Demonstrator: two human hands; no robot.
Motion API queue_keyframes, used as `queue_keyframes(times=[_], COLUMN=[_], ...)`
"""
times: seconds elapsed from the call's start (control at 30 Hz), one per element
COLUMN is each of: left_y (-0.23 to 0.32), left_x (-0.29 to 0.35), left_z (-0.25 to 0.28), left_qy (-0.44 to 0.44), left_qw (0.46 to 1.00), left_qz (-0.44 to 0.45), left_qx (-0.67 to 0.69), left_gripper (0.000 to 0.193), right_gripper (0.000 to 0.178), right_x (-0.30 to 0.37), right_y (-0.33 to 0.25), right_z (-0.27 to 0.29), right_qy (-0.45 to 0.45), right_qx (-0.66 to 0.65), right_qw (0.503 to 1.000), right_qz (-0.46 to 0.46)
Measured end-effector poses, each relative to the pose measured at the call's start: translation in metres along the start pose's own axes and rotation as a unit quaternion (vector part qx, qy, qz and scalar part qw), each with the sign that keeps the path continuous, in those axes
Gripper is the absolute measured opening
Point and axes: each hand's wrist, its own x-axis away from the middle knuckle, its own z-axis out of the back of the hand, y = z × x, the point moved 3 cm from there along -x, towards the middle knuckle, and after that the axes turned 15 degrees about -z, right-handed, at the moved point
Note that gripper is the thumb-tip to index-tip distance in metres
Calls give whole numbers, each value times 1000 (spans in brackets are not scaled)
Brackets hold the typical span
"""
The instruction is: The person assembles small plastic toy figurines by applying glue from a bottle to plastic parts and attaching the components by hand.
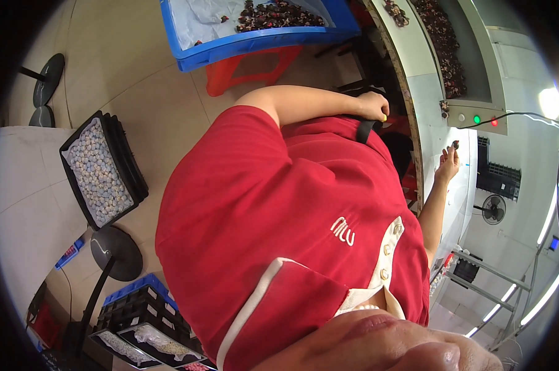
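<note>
My left hand [373, 106] is curled closed beside my waist, near the table edge. A bit of yellow shows at its fingertips, and I cannot make out what they hold. A black strap [364, 130] hangs just beside it. Over the white tabletop [427, 99], my right hand [450, 162] is raised and pinches a small dark piece [456, 144] between its fingertips. Similar dark red and cream pieces [443, 46] fill a long grey trough on the table, and a few lie loose at its near corner.
A blue tray [267, 40] with more dark pieces sits on a red stool [248, 71]. Left, stacked black crates [128, 167] hold pale round pieces. Dark fan bases [115, 253] stand on the floor. A panel with green and red buttons [484, 120] ends the trough; a cable crosses there.
</note>
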Motion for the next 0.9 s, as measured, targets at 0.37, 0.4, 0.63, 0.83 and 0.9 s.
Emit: queue_keyframes(times=[0.37,0.4,0.63,0.83,0.9], left_y=[-11,-11,26,81,78], left_x=[-6,-8,-31,-81,-99], left_z=[-31,-33,-15,10,15], left_qy=[-93,-106,-105,-34,-27], left_qw=[995,994,994,993,996], left_qz=[17,17,-14,-93,-65], left_qx=[-20,-22,18,68,56], left_gripper=[29,29,30,20,18], right_gripper=[27,27,37,35,32], right_x=[2,0,4,8,-4], right_y=[6,9,3,-15,0], right_z=[1,5,-7,-24,-27], right_qy=[-25,-19,7,-28,-41], right_qx=[-19,-25,12,11,8], right_qw=[999,999,999,1000,998], right_qz=[-25,-25,-42,2,38])
